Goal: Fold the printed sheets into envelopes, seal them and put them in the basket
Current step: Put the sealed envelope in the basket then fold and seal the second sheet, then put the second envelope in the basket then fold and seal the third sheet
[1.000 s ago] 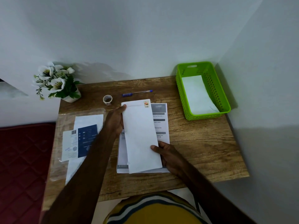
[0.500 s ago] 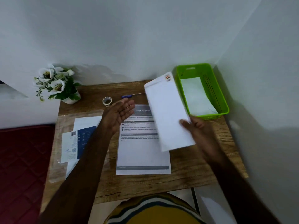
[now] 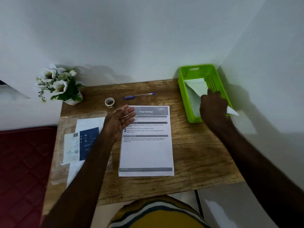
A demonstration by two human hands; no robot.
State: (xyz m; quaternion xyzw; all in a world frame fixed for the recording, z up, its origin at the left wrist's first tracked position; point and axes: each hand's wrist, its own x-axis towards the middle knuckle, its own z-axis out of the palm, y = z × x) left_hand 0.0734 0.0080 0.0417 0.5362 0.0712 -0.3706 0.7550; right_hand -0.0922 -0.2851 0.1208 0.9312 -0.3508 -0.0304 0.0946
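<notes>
The right hand [image 3: 213,107] is holding an envelope [image 3: 198,87] over the basket [image 3: 185,96], left hand [image 3: 119,122] spread empty; printed sheets [image 3: 146,150] are awaiting folding.

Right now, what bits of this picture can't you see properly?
Head view only:
- Envelope in the green basket: its middle is hidden by the right hand, and whether that hand grips it is unclear.
- Printed sheet: only the title reads; the small lines are too tiny, one corner is behind the left hand.
- Packet at the table's left: its print is too small, partly behind the left arm.
</notes>
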